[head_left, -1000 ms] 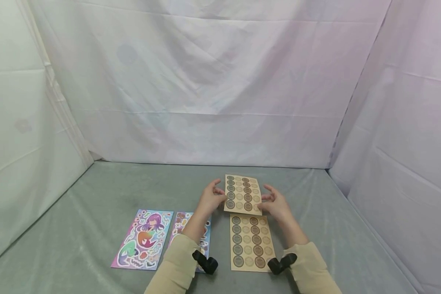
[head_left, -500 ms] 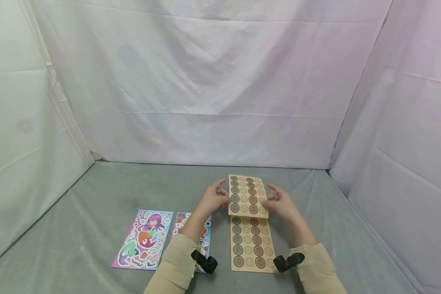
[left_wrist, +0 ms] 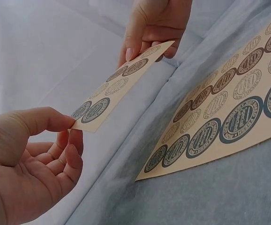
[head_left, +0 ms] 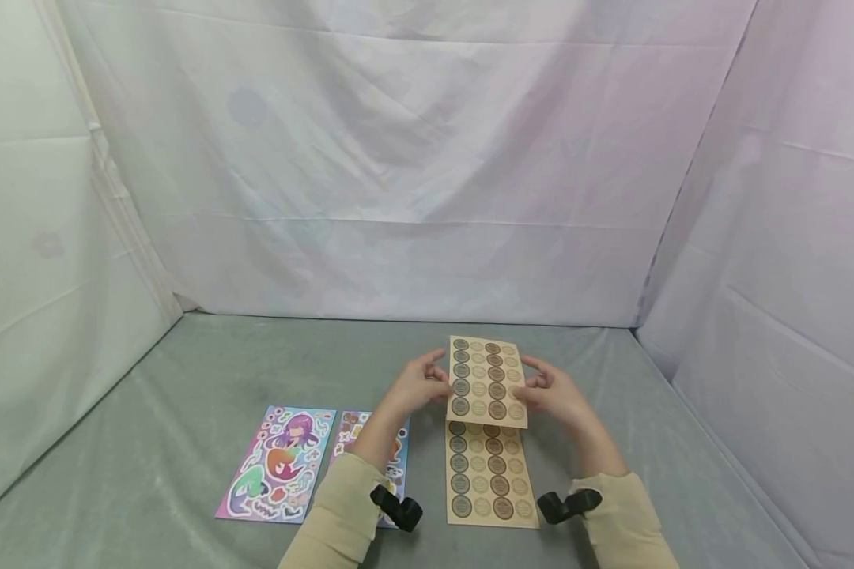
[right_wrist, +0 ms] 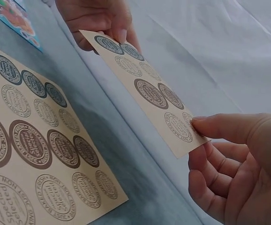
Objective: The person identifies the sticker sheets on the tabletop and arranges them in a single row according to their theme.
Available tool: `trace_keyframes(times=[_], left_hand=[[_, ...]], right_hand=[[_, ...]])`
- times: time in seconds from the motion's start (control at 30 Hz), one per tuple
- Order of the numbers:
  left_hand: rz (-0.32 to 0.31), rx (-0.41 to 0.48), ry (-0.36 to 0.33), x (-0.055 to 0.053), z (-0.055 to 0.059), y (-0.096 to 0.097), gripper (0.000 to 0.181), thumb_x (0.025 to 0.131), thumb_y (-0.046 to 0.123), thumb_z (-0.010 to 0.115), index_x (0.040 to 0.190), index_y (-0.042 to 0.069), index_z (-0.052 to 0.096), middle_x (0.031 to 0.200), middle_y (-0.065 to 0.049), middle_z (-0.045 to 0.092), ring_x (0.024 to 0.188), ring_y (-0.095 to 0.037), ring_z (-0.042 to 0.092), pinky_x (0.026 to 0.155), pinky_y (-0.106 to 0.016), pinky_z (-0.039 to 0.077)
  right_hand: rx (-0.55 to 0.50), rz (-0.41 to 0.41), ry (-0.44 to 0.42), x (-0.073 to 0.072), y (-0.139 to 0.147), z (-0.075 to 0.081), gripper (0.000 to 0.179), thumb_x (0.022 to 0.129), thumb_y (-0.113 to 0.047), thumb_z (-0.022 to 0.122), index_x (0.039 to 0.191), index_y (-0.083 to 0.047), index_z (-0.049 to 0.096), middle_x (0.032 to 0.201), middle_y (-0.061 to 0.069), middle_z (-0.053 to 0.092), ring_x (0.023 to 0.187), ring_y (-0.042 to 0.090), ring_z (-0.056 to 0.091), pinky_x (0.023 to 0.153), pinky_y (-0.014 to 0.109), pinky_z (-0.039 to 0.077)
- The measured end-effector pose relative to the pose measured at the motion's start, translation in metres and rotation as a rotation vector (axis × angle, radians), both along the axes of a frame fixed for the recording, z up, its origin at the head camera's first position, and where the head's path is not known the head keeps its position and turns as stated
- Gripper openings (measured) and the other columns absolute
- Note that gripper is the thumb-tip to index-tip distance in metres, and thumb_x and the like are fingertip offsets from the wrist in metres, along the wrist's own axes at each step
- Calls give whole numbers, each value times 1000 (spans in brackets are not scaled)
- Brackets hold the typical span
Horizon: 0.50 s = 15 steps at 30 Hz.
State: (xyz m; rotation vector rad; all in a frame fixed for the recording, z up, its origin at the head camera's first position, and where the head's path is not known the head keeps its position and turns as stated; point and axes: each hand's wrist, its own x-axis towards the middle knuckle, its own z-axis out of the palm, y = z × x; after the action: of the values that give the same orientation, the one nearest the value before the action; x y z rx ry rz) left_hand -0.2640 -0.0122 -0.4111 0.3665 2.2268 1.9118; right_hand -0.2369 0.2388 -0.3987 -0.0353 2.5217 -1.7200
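A tan sticker sheet (head_left: 487,379) with rows of round seals is held up off the table between both hands. My left hand (head_left: 418,387) pinches its left edge between thumb and fingers. At the opposite edge, my right hand (head_left: 553,392) grips it the same way, thumb on the printed face, as the right wrist view shows. A second tan sheet (head_left: 489,482) of matching seals lies flat on the table, nearer the body. The raised sheet hides its far end from the head camera. In the left wrist view, the held sheet (left_wrist: 116,89) is seen apart from the lower one.
Left of the tan sheets lie two colourful sticker sheets: a mermaid sheet (head_left: 277,466) and a purple-blue sheet (head_left: 398,466), partly covered by the left forearm. The grey cloth table (head_left: 213,363) ends at white curtains (head_left: 413,269) behind and at both sides.
Both hands have carried the held tan sheet to the right and slightly toward the body, so it overlaps the far end of the lying sheet in the head view. The sheets on the table have not moved.
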Motion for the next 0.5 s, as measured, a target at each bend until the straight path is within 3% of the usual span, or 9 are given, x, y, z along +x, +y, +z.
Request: trace_keyframes(times=[0.23,0.37,0.5], left_hand=[[-28,46,-8,2,5,4,79,76,-7,67,147,2,33,85,-12,63,81,-37,61,76,-47,54],[-51,53,2,15,24,3,77,77,-10,64,146,-2,32,83,-13,61,75,-32,60,68,-35,54],[-69,67,18,14,22,4,78,77,-9,64,147,0,31,82,-11,61,69,-21,60,64,-31,53]], right_hand=[[24,-24,10,5,5,11,74,86,-9,70,148,-4,31,84,8,63,70,18,61,73,42,53],[24,-10,25,6,7,14,74,86,-8,69,149,-4,31,83,8,63,71,19,61,75,46,53],[15,0,38,8,9,16,76,84,-7,70,149,-4,30,82,7,63,67,18,59,70,43,54]])
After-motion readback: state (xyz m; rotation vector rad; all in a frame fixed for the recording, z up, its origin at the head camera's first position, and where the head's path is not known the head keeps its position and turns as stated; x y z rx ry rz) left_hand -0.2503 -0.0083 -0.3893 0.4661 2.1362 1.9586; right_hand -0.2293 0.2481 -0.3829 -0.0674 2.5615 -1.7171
